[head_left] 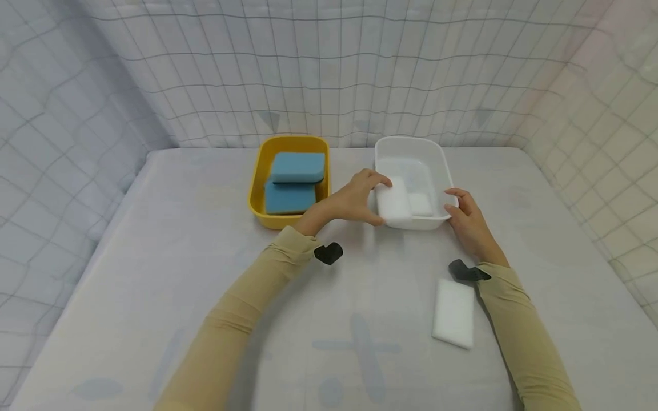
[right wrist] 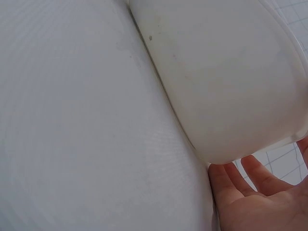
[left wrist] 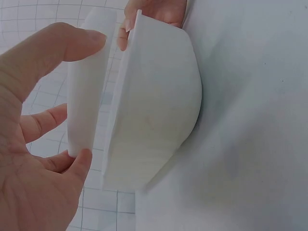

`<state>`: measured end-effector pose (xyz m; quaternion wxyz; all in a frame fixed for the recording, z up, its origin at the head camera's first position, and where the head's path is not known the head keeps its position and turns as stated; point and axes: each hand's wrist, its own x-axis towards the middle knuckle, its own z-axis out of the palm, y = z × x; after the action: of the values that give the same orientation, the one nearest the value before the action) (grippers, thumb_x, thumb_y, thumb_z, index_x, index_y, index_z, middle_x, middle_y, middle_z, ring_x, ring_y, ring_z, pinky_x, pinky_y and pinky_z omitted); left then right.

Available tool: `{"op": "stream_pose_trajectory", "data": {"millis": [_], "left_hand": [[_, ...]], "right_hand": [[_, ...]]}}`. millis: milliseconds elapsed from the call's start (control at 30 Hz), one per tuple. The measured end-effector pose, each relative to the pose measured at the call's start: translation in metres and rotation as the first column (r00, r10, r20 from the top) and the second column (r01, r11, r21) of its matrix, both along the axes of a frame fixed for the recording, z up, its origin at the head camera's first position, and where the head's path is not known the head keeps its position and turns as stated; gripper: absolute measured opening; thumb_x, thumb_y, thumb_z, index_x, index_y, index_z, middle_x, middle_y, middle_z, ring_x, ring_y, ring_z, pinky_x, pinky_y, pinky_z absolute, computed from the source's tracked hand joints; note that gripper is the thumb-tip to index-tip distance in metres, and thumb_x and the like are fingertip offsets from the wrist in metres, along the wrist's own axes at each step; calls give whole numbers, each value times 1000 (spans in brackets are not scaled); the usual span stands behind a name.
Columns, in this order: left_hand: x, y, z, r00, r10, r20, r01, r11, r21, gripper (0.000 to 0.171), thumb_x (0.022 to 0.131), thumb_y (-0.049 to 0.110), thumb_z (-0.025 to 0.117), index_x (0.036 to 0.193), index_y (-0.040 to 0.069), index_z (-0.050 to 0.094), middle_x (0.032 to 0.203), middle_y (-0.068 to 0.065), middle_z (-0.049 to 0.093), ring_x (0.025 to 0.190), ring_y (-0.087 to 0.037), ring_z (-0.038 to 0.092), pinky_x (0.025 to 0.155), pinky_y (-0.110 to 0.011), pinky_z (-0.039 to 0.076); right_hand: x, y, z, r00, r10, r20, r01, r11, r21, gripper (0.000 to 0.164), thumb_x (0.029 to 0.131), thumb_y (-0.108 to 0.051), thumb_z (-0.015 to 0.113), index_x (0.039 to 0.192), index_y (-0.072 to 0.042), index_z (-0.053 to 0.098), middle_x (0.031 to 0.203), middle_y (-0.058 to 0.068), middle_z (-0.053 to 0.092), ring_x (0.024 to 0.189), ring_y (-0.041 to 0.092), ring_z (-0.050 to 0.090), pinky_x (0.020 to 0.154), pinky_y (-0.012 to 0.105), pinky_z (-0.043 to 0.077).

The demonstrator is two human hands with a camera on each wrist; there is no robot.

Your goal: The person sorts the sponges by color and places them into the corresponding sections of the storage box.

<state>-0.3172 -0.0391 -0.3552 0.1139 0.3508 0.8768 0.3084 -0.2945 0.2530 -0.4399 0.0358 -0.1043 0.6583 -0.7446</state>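
Observation:
My left hand (head_left: 354, 200) pinches a white sponge (head_left: 393, 201) between thumb and fingers, above the near left part of a white plastic basin (head_left: 411, 224). In the left wrist view the sponge (left wrist: 86, 96) is apart from the basin's rim, seen edge-on. A second white piece (head_left: 420, 204) lies inside the basin, partly covered by the held sponge. At the basin's near right corner, my right hand (head_left: 469, 225) grips the rim, with fingertips over its edge. In the right wrist view those fingers (right wrist: 264, 178) touch the basin wall (right wrist: 226, 96).
Left of the white basin stands a yellow basin (head_left: 253, 200) with blue sponges (head_left: 297, 166) stacked in it. Another white sponge (head_left: 454, 314) lies on the white-covered table beside my right forearm. Grid-patterned cloth (head_left: 339, 74) hangs behind and at both sides.

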Motion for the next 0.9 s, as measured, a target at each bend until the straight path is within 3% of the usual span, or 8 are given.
{"op": "stream_pose_trajectory", "data": {"millis": [567, 900], "left_hand": [[-27, 25, -7, 995, 89, 46, -88, 996, -20, 70, 74, 27, 77, 133, 12, 44, 144, -14, 29, 133, -29, 26, 109, -44, 33], [-36, 33, -15, 988, 148, 36, -148, 989, 19, 71, 76, 24, 76, 137, 12, 42, 151, -17, 17, 139, -32, 19, 111, -45, 32]], "right_hand": [[0, 3, -1, 1000, -5, 13, 5, 1000, 12, 28, 97, -11, 47, 123, -21, 43, 135, 8, 32, 113, 13, 40, 86, 13, 45], [-2, 2, 0, 1000, -5, 23, 4, 1000, 31, 30, 97, -13, 47, 125, -20, 41, 145, 15, 21, 119, 14, 36, 89, 13, 43]]}}
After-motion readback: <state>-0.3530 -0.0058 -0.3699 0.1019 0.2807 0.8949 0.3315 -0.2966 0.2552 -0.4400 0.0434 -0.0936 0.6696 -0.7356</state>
